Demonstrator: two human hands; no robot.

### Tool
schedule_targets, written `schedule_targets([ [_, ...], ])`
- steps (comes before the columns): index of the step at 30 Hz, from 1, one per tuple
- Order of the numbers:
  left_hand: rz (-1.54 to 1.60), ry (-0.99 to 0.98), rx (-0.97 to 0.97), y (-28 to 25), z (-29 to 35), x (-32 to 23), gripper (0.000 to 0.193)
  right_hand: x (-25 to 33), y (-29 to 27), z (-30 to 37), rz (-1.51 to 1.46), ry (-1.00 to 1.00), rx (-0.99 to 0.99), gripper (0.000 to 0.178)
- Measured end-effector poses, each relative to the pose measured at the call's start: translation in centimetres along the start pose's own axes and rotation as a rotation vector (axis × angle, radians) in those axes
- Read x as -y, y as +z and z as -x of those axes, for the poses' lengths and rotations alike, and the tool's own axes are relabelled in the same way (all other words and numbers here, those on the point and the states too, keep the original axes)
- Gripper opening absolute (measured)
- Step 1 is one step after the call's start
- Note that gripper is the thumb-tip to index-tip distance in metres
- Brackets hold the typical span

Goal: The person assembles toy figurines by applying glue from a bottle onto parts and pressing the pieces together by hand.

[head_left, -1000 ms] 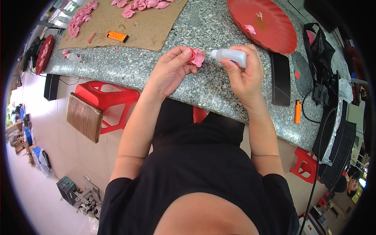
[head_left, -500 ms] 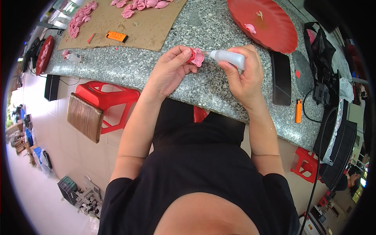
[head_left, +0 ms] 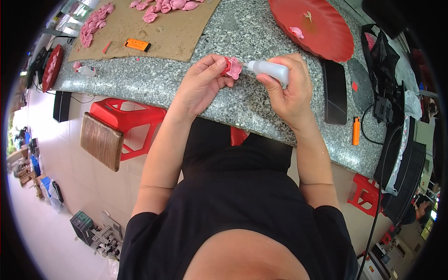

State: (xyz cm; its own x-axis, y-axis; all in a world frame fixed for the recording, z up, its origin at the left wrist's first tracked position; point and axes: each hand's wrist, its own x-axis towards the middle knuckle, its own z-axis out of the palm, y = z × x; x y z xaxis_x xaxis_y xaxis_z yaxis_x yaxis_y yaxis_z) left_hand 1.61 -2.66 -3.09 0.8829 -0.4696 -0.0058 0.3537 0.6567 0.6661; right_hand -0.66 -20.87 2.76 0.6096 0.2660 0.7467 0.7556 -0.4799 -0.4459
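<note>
Between the thumb and fingers of my left hand point(head_left: 207, 77) is a small pink shaped piece with a wavy rim point(head_left: 234, 68), its hollow side facing right; something red shows beside it at the fingertips. My right hand point(head_left: 293, 86) is closed around a translucent white squeeze bottle point(head_left: 271, 71), held nearly level. The bottle's thin nozzle points left and reaches the pink piece; whether the tip touches it I cannot tell. Both hands are just above the speckled granite tabletop point(head_left: 247, 105), close to its front edge.
A brown cardboard sheet point(head_left: 172, 42) with several pink pieces point(head_left: 97, 23) and an orange box cutter point(head_left: 137, 45) lies far left. At far right are a red scalloped tray point(head_left: 322, 37), a black phone point(head_left: 335, 93) and an orange lighter point(head_left: 356, 131). A red stool point(head_left: 128, 112) stands left.
The squeeze bottle and my right hand have shifted slightly left, bringing the nozzle further over the pink piece. My left hand is almost still.
</note>
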Motion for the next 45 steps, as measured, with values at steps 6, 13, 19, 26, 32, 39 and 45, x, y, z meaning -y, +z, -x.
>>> schedule_targets([
  [6, 0.005, -0.004, -0.014, 0.2, 0.4, 0.4, 0.014, 0.2, -0.3, 0.4, 0.034, 0.024, -0.006, 0.031],
  [13, 0.009, -0.005, -0.027, 0.2, 0.1, 0.0, 0.014, -0.1, -0.2, 0.0, 0.011, 0.021, -0.013, 0.032],
  [19, -0.003, 0.012, -0.019, -0.2, -0.9, -0.3, 0.019, -1.0, 0.4, -0.5, -0.004, 0.0, -0.009, 0.031],
  [26, 0.014, 0.069, 0.055, -0.5, -0.2, 0.6, 0.014, 0.5, -0.3, 0.1, 0.084, 0.124, 0.041, 0.03],
  [32, 0.055, -0.025, 0.031, 0.0, 0.7, 1.4, 0.017, 1.7, -0.9, 0.5, 0.004, 0.234, 0.011, 0.024],
  [39, 0.044, -0.001, 0.024, -0.1, 0.1, 0.3, 0.017, 1.4, -0.4, -0.2, -0.005, 0.22, 0.043, 0.022],
  [45, 0.042, -0.003, 0.007, -0.4, 0.0, 0.3, 0.016, 1.4, 0.0, -0.1, 0.009, 0.17, 0.043, 0.022],
])
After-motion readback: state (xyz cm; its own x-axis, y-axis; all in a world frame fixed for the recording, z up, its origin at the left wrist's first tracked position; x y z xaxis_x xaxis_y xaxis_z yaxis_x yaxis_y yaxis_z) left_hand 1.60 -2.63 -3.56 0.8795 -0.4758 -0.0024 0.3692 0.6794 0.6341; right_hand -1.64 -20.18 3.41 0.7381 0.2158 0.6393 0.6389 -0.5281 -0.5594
